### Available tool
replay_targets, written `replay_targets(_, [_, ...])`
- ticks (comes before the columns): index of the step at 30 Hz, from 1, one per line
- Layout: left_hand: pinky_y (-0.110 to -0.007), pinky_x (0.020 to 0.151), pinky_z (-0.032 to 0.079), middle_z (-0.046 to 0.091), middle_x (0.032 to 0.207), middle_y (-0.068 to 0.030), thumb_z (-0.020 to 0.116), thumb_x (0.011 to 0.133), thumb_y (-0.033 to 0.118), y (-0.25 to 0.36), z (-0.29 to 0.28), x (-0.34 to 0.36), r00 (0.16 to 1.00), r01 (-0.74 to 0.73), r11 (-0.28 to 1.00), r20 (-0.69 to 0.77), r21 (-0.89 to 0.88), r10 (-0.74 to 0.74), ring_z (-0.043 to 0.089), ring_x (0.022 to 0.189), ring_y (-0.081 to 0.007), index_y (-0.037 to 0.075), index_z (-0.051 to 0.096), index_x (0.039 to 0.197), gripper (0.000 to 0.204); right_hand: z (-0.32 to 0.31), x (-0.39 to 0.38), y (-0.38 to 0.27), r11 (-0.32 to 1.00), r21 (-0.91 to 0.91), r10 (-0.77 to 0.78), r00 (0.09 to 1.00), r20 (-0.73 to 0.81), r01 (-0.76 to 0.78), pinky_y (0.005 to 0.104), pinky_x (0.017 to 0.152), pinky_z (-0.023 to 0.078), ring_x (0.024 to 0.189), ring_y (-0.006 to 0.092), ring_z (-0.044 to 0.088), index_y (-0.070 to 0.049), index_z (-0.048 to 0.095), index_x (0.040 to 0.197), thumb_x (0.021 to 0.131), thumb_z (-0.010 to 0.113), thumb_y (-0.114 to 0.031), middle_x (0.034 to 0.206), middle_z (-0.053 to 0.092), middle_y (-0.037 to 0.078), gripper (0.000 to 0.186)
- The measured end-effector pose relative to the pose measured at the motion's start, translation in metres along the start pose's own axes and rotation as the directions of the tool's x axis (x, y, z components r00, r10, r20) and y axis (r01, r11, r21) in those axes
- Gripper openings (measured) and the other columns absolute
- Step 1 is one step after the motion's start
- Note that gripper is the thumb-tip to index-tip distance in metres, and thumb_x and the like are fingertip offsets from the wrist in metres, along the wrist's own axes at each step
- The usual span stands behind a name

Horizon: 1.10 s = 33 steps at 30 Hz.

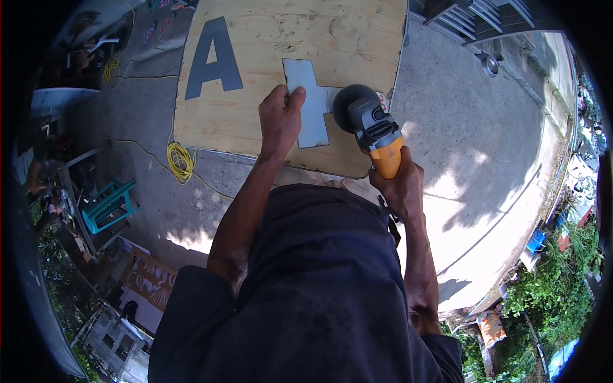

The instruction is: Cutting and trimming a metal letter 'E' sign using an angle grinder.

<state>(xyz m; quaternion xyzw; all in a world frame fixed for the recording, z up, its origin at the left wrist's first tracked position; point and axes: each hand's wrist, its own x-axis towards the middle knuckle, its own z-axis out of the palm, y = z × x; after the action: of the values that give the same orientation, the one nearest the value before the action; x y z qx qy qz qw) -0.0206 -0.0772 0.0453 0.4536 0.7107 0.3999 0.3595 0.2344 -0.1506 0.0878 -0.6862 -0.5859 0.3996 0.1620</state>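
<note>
My left hand (281, 113) is closed on the left edge of a flat, pale T-shaped sheet piece (311, 121), its thumb pressed on top. The piece lies on a light plywood board (255, 137). In my right hand (402, 188) is a yellow and black angle grinder (386, 153), gripped by its body. Its dark round disc (345, 105) sits over the right end of the piece's side arm; whether they touch I cannot tell. A dark grey letter-shaped cutout (223, 54) lies farther left on the board.
Left of the board, a coiled yellow cord (181, 161) lies on the concrete floor (472, 127). A teal plastic stool (110, 205) stands at the left. Metal bars (482, 19) are at the far right, near a small round metal object (490, 65). Green plants (555, 287) border the lower right.
</note>
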Motion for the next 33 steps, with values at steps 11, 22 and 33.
replay_targets(11, [-0.034, 0.054, 0.039, 0.045, 0.058, -0.0081, 0.070, 0.097, 0.023, -0.007, 0.005, -0.005, 0.997, -0.074, 0.997, -0.017, -0.001, 0.074, 0.038, 0.056, -0.0145, 0.001, 0.045, 0.073, 0.041, 0.005, -0.002, 0.018, 0.996, -0.091, 0.008, 0.999, -0.041, -0.012, 0.0464, 0.075, 0.059, 0.084, 0.0401, 0.074, -0.003, 0.056, 0.110, 0.074, 0.080, -0.020, 0.090, 0.073, 0.022, 0.047])
replay_targets(22, [-0.035, 0.052, 0.038, 0.044, 0.057, -0.0080, 0.068, 0.099, 0.024, -0.007, 0.012, -0.008, 0.994, -0.106, 0.994, -0.005, -0.014, 0.106, 0.037, 0.055, -0.0143, 0.002, 0.045, 0.074, 0.041, 0.010, -0.007, 0.002, 0.999, 0.002, 0.033, 0.999, -0.019, -0.033, 0.0465, 0.075, 0.058, 0.086, 0.0413, 0.074, -0.003, 0.056, 0.110, 0.073, 0.079, -0.020, 0.090, 0.073, 0.023, 0.047])
replay_targets(33, [-0.035, 0.052, 0.038, 0.046, 0.057, -0.0075, 0.069, 0.099, 0.025, -0.006, 0.010, -0.011, 0.993, -0.121, 0.993, -0.014, -0.009, 0.121, 0.039, 0.053, -0.0139, 0.002, 0.048, 0.076, 0.039, 0.009, -0.011, 0.005, 1.000, 0.001, 0.030, 0.999, -0.046, -0.030, 0.0458, 0.075, 0.058, 0.084, 0.0394, 0.075, -0.003, 0.055, 0.110, 0.074, 0.079, -0.019, 0.089, 0.073, 0.023, 0.046])
